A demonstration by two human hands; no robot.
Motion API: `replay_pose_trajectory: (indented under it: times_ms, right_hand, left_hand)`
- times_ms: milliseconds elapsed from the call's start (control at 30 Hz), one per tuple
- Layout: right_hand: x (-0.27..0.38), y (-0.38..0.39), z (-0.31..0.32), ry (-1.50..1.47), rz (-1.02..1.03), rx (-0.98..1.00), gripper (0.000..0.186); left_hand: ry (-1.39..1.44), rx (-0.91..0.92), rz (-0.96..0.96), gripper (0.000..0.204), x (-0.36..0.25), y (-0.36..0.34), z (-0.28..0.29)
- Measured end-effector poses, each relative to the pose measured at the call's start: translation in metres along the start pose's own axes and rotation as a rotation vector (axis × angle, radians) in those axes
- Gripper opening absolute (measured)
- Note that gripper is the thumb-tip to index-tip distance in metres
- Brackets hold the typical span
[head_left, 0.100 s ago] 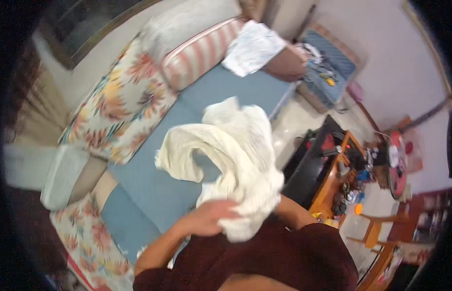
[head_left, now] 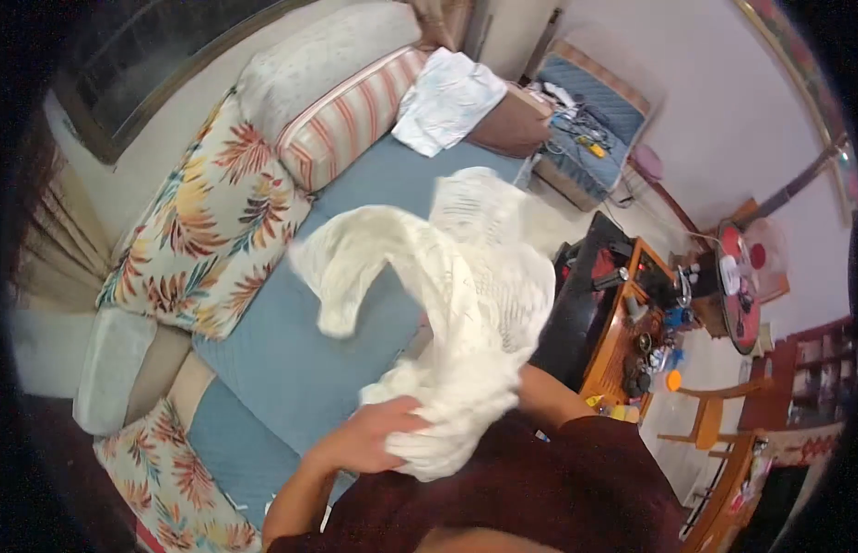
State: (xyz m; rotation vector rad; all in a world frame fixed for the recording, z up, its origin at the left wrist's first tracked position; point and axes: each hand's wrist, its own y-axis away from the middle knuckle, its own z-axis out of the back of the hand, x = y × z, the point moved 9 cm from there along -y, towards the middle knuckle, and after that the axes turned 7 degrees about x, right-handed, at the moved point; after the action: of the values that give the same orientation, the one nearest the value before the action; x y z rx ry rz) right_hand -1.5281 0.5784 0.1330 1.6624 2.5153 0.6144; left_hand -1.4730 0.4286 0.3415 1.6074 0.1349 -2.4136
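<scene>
A cream knit garment (head_left: 484, 286), perhaps a sweater, hangs bunched in front of my body above the sofa. One long sleeve-like part (head_left: 364, 230) curves out to the left and droops at its end. My left hand (head_left: 378, 433) is closed on the bunched lower left side of the cloth, with its fingertips buried in the folds. From the right, my forearm (head_left: 551, 396) reaches behind or into the garment; the cloth hides my right hand, and its fingers do not show.
Beneath the garment lies a blue sofa seat (head_left: 254, 387). Leaf-print cushions (head_left: 208, 221) and a striped cushion (head_left: 351, 120) line its back, with a folded pale cloth (head_left: 447, 101) at the far end. A cluttered wooden table (head_left: 622, 346) and a blue padded seat (head_left: 604, 101) holding cables stand to the right.
The garment's loose parts have swung: the sleeve-like part arches more and its end hangs lower. My left hand has shifted slightly left and down in view, still on the cloth.
</scene>
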Motion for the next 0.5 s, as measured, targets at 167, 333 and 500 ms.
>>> replay_pose_trajectory:
  times_ms: [167, 333, 500]
  right_hand:
    - [0.069, -0.002, -0.043, 0.329, 0.333, -0.077, 0.034]
    - [-0.039, -0.017, -0.111, 1.345, 0.093, 0.278, 0.031]
    - [-0.123, 0.032, -0.141, 1.691, -0.134, 1.009, 0.028]
  left_hand:
    - [0.996, -0.969, 0.209, 0.052, 0.124, 0.118, 0.092]
    - [0.905, -0.978, 0.441, 0.048, 0.202, 0.108, 0.021]
    - [1.659, -0.738, 0.478, 0.050, 0.183, 0.030, -0.070]
